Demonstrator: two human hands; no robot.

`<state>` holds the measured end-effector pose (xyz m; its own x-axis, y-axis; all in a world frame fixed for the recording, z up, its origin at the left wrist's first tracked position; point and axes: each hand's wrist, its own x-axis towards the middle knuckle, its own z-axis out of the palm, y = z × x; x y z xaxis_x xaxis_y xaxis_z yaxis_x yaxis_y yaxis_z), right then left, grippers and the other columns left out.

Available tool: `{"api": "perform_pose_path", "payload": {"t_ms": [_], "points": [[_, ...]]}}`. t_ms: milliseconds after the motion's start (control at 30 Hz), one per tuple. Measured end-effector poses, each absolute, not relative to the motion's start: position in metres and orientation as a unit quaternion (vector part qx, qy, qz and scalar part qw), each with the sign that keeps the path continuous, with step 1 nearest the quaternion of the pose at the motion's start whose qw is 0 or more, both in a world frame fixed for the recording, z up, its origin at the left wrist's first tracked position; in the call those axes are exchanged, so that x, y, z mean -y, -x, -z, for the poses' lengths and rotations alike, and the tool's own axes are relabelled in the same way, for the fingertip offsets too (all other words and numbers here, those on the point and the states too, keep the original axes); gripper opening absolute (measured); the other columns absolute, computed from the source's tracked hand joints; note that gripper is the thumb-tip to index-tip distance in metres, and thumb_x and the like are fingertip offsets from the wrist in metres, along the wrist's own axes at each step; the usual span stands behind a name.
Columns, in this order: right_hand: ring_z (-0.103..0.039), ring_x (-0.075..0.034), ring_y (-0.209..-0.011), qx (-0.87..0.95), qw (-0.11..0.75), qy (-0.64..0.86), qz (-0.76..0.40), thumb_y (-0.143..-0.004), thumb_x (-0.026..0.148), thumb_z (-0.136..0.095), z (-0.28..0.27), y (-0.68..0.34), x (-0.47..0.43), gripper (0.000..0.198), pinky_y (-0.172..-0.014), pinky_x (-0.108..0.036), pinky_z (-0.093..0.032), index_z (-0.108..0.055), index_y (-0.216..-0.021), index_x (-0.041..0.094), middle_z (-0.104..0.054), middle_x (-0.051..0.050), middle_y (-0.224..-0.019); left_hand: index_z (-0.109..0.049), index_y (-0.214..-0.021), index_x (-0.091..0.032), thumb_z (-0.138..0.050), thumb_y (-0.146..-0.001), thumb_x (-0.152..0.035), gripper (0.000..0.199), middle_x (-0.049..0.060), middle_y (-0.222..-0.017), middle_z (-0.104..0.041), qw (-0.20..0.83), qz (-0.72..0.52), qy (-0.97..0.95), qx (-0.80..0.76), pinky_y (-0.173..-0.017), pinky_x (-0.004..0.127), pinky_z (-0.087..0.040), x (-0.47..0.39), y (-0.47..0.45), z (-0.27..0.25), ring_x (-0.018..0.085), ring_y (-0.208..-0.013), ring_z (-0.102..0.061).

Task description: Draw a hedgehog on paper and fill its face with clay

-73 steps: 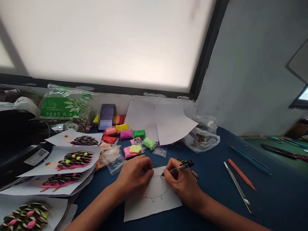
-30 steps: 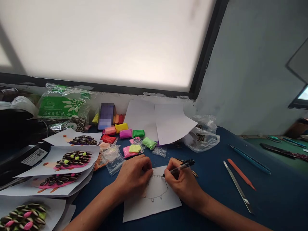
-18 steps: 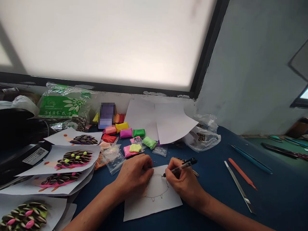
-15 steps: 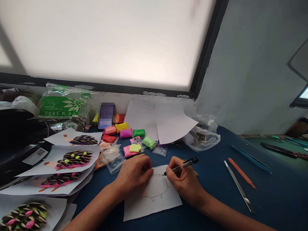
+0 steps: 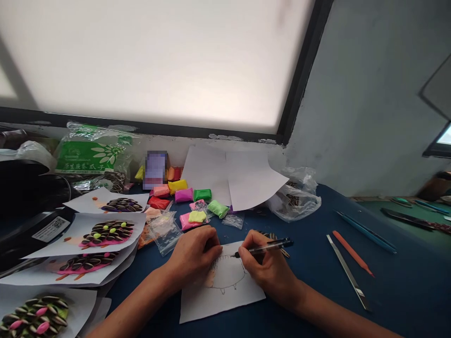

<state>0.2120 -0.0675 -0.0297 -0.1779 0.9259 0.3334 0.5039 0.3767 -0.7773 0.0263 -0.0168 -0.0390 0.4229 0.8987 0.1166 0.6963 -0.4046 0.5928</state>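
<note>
My right hand is closed around a black gel pen, its tip on the upper edge of a rounded outline drawn on a sheet of white paper. Short strokes run along the outline's top, and small leg shapes hang from its underside. My left hand lies curled over the sheet's upper left part, holding it down. A peach-coloured patch shows on the paper beside that hand, partly hidden by it. Several sunflower seeds lie behind my right hand.
Finished seed hedgehogs on paper are stacked at left. Coloured clay packets, plain white sheets and a plastic bag with seeds sit at the back. Blue tweezers, an orange tool and a metal blade lie right.
My right hand and the pen have moved slightly left along the top of the outline, and the pen leans flatter. More short strokes show there. My left hand stays nearly in place.
</note>
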Motion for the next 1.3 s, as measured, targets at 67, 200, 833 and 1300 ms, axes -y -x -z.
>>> {"api": "perform_pose_path", "payload": {"t_ms": [67, 200, 833, 1300], "points": [[-0.048, -0.011, -0.055, 0.714, 0.400, 0.489, -0.302, -0.087, 0.030, -0.049, 0.028, -0.209, 0.070, 0.019, -0.052, -0.023, -0.041, -0.046, -0.070, 0.020, -0.049, 0.003, -0.064, -0.058, -0.070, -0.019, -0.057, -0.077, -0.026, 0.011, -0.001, -0.070, -0.060, 0.235, -0.215, -0.813, -0.487, -0.058, 0.024, -0.031, 0.016, -0.026, 0.039, 0.013, -0.065, -0.051], [-0.049, -0.010, -0.049, 0.682, 0.370, 0.497, -0.388, -0.089, 0.032, -0.049, 0.027, -0.203, 0.074, 0.017, -0.047, -0.021, -0.040, -0.045, -0.077, 0.021, -0.048, 0.005, -0.061, -0.058, -0.069, -0.019, -0.056, -0.077, -0.025, 0.010, -0.002, -0.068, -0.059, 0.236, -0.210, -0.814, -0.487, -0.057, 0.024, -0.031, 0.015, -0.026, 0.038, 0.013, -0.064, -0.051], [-0.048, -0.010, -0.049, 0.670, 0.360, 0.497, -0.416, -0.090, 0.037, -0.050, 0.036, -0.198, 0.076, 0.021, -0.045, -0.020, -0.039, -0.046, -0.079, 0.020, -0.048, 0.005, -0.061, -0.061, -0.074, -0.019, -0.057, -0.075, -0.024, 0.006, -0.003, -0.066, -0.058, 0.257, -0.220, -0.813, -0.474, -0.055, 0.023, -0.030, 0.014, -0.025, 0.038, 0.012, -0.061, -0.049], [-0.043, -0.011, -0.056, 0.711, 0.359, 0.488, -0.358, -0.090, 0.034, -0.049, 0.031, -0.200, 0.076, 0.020, -0.050, -0.023, -0.036, -0.049, -0.077, 0.019, -0.047, 0.004, -0.064, -0.061, -0.072, -0.018, -0.056, -0.073, -0.023, 0.007, -0.002, -0.064, -0.058, 0.278, -0.195, -0.804, -0.488, -0.051, 0.022, -0.028, 0.016, -0.026, 0.032, 0.012, -0.060, -0.048]]}}
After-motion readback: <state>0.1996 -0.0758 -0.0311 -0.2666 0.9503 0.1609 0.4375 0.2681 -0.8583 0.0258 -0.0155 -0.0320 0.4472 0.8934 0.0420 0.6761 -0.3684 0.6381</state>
